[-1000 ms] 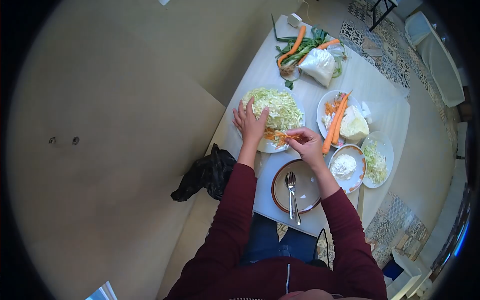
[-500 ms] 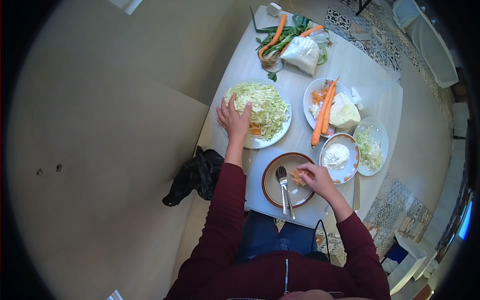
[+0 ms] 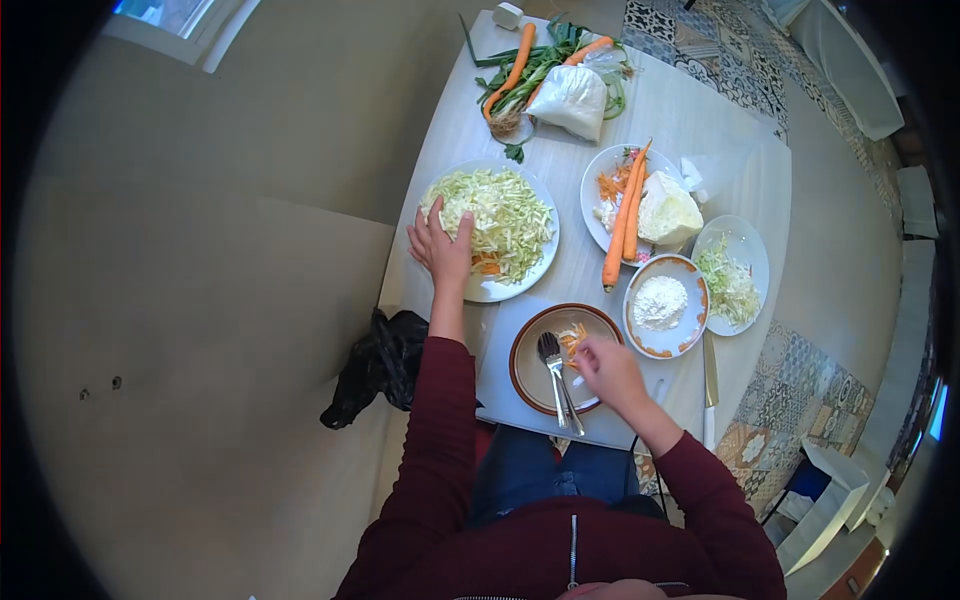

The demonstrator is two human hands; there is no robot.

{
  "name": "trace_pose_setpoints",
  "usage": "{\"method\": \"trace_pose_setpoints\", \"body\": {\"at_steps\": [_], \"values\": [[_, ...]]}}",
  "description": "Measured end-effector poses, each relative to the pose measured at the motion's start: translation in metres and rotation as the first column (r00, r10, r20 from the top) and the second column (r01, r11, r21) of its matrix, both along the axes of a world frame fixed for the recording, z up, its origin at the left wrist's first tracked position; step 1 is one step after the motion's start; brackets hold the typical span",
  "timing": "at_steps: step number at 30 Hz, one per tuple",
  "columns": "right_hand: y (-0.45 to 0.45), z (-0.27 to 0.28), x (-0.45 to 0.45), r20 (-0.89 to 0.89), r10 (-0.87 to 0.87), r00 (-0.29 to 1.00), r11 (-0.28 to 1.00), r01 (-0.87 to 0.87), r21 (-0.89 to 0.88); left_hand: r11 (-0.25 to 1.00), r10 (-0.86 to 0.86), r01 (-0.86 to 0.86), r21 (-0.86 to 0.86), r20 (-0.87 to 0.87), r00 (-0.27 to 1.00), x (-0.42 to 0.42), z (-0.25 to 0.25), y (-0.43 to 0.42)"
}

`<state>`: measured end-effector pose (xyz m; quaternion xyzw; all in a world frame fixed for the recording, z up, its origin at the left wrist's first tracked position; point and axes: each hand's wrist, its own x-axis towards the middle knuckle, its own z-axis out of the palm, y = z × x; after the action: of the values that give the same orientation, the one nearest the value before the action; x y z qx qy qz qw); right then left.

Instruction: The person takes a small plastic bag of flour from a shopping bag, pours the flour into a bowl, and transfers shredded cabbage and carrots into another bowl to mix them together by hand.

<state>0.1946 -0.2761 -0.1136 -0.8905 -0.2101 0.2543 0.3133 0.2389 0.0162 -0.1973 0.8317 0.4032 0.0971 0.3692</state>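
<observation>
My left hand (image 3: pixel 441 248), fingers spread, rests on the left side of the shredded cabbage (image 3: pixel 500 220) heaped on a white plate (image 3: pixel 548 255). A little shredded carrot (image 3: pixel 487 265) shows at the heap's lower edge. Over the right rim of a brown-rimmed plate (image 3: pixel 530 387) is my right hand (image 3: pixel 610 370), its fingers drawn together; whether anything is between them is too small to tell. Carrot shreds (image 3: pixel 573 340) lie on that plate beside its fingertips. A fork and spoon (image 3: pixel 560 385) lie across the same plate, handles toward me.
Right of centre are a plate with whole carrots (image 3: pixel 625 220) and a cabbage piece (image 3: pixel 668 210), a bowl of white powder (image 3: pixel 660 302), a dish of shredded cabbage (image 3: pixel 728 285) and a knife (image 3: pixel 710 385). Green onions (image 3: pixel 515 95) and a white bag (image 3: pixel 570 100) lie behind; a black bag (image 3: pixel 385 360) hangs left.
My right hand has moved from the cabbage plate to the brown-rimmed plate, where carrot shreds now lie. My left hand has stayed on the cabbage. The view has shifted.
</observation>
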Motion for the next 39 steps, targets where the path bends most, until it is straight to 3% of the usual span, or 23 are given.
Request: {"method": "trace_pose_setpoints", "body": {"at_steps": [2,5,8,12,15,18,20,22,26,27,30,33,35,36,37,39], "values": [[0.009,0.001,-0.021,-0.154,0.041,0.987,0.975,-0.073,-0.209,1.000,-0.002,0.002,0.005,-0.001,1.000,-0.001,-0.001,0.001],[0.019,-0.004,-0.047,-0.048,0.134,0.990,0.974,-0.141,-0.177,1.000,-0.007,0.007,0.006,0.004,1.000,0.000,-0.002,0.001],[0.016,-0.037,-0.068,0.224,0.215,0.951,0.977,-0.209,-0.050,1.000,-0.020,0.020,-0.006,0.018,1.000,-0.001,-0.003,0.002],[0.010,-0.020,-0.075,0.142,0.139,0.980,0.988,-0.146,0.044,1.000,-0.027,0.028,-0.015,0.016,1.000,-0.002,-0.003,0.004],[-0.014,0.015,-0.054,0.002,0.046,0.999,0.995,-0.046,0.086,0.999,-0.033,0.033,-0.012,-0.001,0.999,-0.002,-0.006,0.006],[-0.067,0.017,-0.049,-0.161,-0.189,0.969,0.966,0.213,0.147,0.999,-0.038,0.038,-0.018,0.005,0.999,-0.002,-0.005,0.006],[-0.120,-0.015,-0.063,-0.278,-0.452,0.848,0.854,0.502,0.141,0.999,-0.048,0.048,-0.015,0.009,0.999,-0.001,-0.003,0.006],[-0.151,-0.022,-0.062,-0.292,-0.620,0.728,0.730,0.672,0.125,0.999,-0.048,0.048,-0.010,0.012,0.999,-0.002,-0.003,0.006],[-0.184,-0.059,-0.058,-0.329,-0.720,0.611,0.591,0.789,0.172,0.995,-0.101,0.102,-0.010,0.084,0.991,-0.005,-0.005,0.010],[-0.184,-0.062,-0.054,-0.334,-0.723,0.604,0.580,0.794,0.182,0.994,-0.095,0.103,-0.030,0.201,0.975,-0.005,0.004,0.007],[-0.180,-0.066,-0.044,-0.350,-0.723,0.596,0.569,0.800,0.189,0.984,-0.127,0.069,0.167,0.369,0.921,-0.012,0.025,-0.007],[-0.176,-0.066,-0.043,-0.382,-0.713,0.588,0.545,0.807,0.227,0.974,-0.063,-0.040,0.223,0.435,0.898,-0.030,0.058,-0.038],[-0.180,-0.076,-0.047,-0.390,-0.689,0.611,0.533,0.792,0.298,0.930,-0.323,0.220,0.294,0.369,0.871,-0.062,0.071,-0.081],[-0.183,-0.080,-0.049,-0.360,-0.696,0.621,0.552,0.784,0.285,0.874,-0.480,0.418,0.249,0.304,0.823,-0.078,0.080,-0.108],[-0.187,-0.082,-0.050,-0.327,-0.704,0.630,0.569,0.776,0.271,0.805,-0.548,0.592,-0.038,0.334,0.767,-0.094,0.086,-0.137],[-0.190,-0.080,-0.051,-0.235,-0.722,0.650,0.593,0.757,0.273,0.691,-0.676,0.708,-0.147,0.218,0.704,-0.130,0.084,-0.178]]}}
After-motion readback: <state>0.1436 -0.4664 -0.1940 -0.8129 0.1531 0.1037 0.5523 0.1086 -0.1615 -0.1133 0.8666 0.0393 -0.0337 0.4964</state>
